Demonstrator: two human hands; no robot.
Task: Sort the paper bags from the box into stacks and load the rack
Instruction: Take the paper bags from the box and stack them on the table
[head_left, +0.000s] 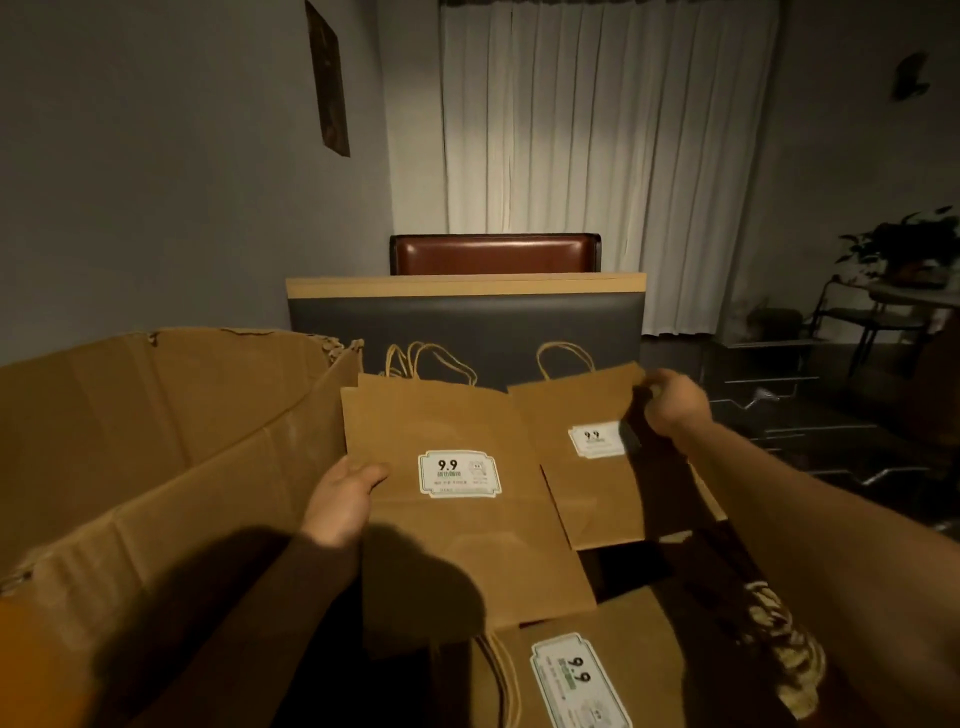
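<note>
Two flat brown paper bags with white "9.9" labels are held up over the open cardboard box (171, 426). My left hand (345, 493) grips the left edge of the larger bag (457, 530), thumb on its front. My right hand (675, 405) pinches the upper right corner of the smaller bag (582, 467), which sits behind and to the right of the larger one. Twisted paper handles stick up from both bags. A third bag (597, 670) lies flat in the box below, label upside down.
The box's big flap rises on the left. Behind the bags stand a dark booth back with a wooden top (467, 286) and a brown leather seat back (493, 254). White curtains hang beyond. Metal rack shelves (779, 384) and a potted plant (904, 244) are at right.
</note>
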